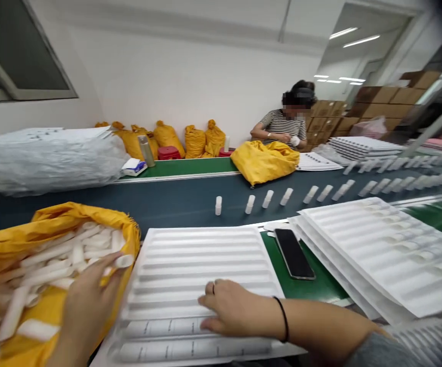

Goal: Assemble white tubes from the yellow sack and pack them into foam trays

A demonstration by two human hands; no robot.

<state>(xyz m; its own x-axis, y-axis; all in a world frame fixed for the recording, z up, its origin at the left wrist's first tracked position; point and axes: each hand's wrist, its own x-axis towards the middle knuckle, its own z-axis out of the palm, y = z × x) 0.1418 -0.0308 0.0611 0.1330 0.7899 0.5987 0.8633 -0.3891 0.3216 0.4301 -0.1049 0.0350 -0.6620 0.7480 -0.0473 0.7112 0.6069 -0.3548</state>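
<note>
My left hand (93,293) is closed around a white plastic tube (125,261), its round end facing me. It is above the rim of a yellow sack (129,224) filled with loose white tubes. My right hand (230,308), a dark band at its wrist, lies over a white ridged tray (205,252). Its fingers are bent and apart from the thumb, which touches a row of printed white tubes (163,327). A second printed row (175,350) lies in the groove nearest me. The farther grooves hold no tubes.
A phone (294,253) lies right of the tray, beside stacked white trays (374,250). Beyond runs a dark conveyor belt (175,199) with several upright white tubes (249,204). Across it, a person (285,122) works behind another yellow sack (265,160). Plastic-wrapped trays (49,160) stand far left.
</note>
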